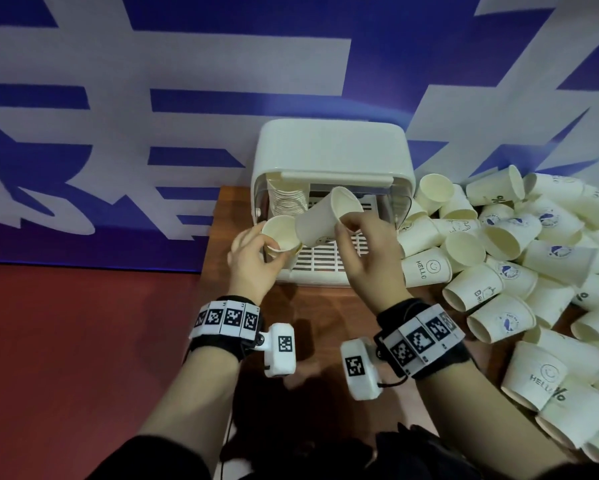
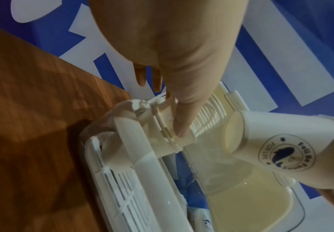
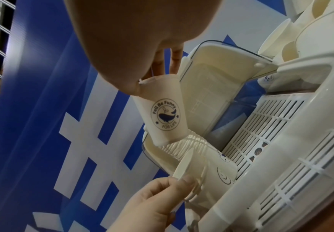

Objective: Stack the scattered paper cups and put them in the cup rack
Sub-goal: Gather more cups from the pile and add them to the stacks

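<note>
At the cup rack (image 1: 329, 150) on the surface (image 1: 291, 306): left hand (image 1: 253, 258) gripping stacked cups (image 1: 280, 233), right hand (image 1: 367, 251) pinching loose cup (image 1: 325, 216), tilted for nesting.

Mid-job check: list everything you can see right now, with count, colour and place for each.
cup rack: one, white with a clear raised lid and slotted tray, at the back of the table.
stack of cups: one, cream white, many nested, lying in the rack's left side, open end toward the person.
whale-logo cup: one, white with a dark blue round print, in the air, tilted, base toward the stack's mouth.
loose cups: too many to count, white with dark prints, piled right of the rack.
table: one, brown wood, under everything.
backdrop: one, blue and white, behind the table.
floor: red, left of the table.
wrist bands: two, black with black-and-white markers, a white camera on each.
left hand: grips the stack's open end.
right hand: pinches the whale-logo cup's rim.
</note>
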The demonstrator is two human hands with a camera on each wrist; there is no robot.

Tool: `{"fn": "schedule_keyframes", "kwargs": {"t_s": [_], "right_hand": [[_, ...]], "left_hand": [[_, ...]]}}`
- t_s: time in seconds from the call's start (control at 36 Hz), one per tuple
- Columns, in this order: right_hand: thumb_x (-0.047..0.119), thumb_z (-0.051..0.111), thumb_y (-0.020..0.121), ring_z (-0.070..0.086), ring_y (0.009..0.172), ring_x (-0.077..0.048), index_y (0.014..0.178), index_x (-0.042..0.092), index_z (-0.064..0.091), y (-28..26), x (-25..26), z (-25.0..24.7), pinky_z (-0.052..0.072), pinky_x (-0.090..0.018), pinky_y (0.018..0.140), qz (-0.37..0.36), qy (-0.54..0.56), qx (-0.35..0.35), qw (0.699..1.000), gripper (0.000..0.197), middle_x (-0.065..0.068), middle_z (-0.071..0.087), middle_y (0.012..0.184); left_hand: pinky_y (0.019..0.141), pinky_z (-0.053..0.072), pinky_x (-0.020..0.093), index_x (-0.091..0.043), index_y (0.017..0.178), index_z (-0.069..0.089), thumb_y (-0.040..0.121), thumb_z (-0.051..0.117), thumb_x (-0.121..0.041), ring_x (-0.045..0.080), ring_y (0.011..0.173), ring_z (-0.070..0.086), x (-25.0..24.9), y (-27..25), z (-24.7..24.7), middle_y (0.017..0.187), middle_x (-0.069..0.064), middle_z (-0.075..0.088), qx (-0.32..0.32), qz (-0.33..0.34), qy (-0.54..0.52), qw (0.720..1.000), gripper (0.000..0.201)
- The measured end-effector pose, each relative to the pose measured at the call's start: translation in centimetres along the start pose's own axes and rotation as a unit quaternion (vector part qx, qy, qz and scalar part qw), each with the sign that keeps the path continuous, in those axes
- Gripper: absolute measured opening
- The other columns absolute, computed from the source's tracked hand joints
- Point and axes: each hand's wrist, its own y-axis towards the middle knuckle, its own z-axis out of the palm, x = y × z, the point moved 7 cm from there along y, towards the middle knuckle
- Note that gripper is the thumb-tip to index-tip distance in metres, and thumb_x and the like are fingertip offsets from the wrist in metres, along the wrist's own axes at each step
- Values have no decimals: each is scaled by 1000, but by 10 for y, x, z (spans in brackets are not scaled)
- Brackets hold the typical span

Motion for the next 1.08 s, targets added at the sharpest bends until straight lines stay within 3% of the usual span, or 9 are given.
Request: {"fn": "schedule_keyframes", "kwargs": {"t_s": [0.08,0.25,0.39,0.5,0.61,0.75,0.92,1.0,1.08], "right_hand": [[15,56,92,59,81,-24,92,6,62,2,-3,10,45,-43,77,-12,5,21,1000,11,-3,64,86],[20,51,92,54,86,-15,94,9,63,1,-2,32,40,-37,82,-42,-23,50,998,16,0,64,88],[17,54,92,58,84,-22,94,6,63,2,-2,50,41,-40,82,-91,-44,63,993,15,-4,64,86],[14,55,91,56,83,-22,95,6,62,3,-1,60,38,-37,81,-120,-55,81,988,11,-4,63,85],[15,54,91,53,82,-21,95,7,62,7,-6,67,34,-34,79,-112,-61,100,987,12,-3,63,84],[21,47,92,58,80,-29,95,9,63,4,-14,83,31,-34,81,-110,-80,166,977,20,-4,63,83],[23,44,93,58,80,-33,91,9,64,-1,-21,96,35,-35,82,-105,-83,220,966,26,-8,63,82],[24,45,92,59,84,-34,91,8,66,-4,-24,100,42,-39,81,-99,-74,242,962,27,-9,64,88],[27,44,91,60,100,-39,94,6,69,-7,-27,103,47,-47,88,-89,-76,250,961,33,-17,66,105]], "left_hand": [[108,30,46,-21,80,61,71,81,-25,22,129,40,6,-3,5,132,-4,57,21,-5,1,1000,23],[105,24,22,-12,109,65,78,78,-26,15,130,38,14,-6,9,135,-3,52,29,-34,-65,997,36],[106,36,38,-25,127,53,77,78,-26,17,126,42,21,-6,6,119,-10,46,40,-87,-105,990,56],[105,39,42,-31,130,49,76,79,-27,19,124,45,29,-6,7,124,-8,44,64,-97,-118,986,63],[111,33,42,-28,134,50,75,80,-26,15,129,39,34,-3,10,136,3,45,104,-93,-116,983,67],[113,32,40,-24,134,53,76,79,-24,14,130,38,39,0,9,134,4,47,107,-93,-114,983,64],[112,33,38,-25,132,54,79,77,-23,17,128,42,39,-1,8,121,-6,43,99,-107,-124,981,58],[112,33,38,-25,133,52,81,75,-26,18,127,42,37,-2,7,123,-6,41,106,-119,-135,978,57],[110,35,37,-28,133,52,84,71,-33,16,125,42,36,-2,6,130,-3,43,107,-132,-155,973,52]]}}
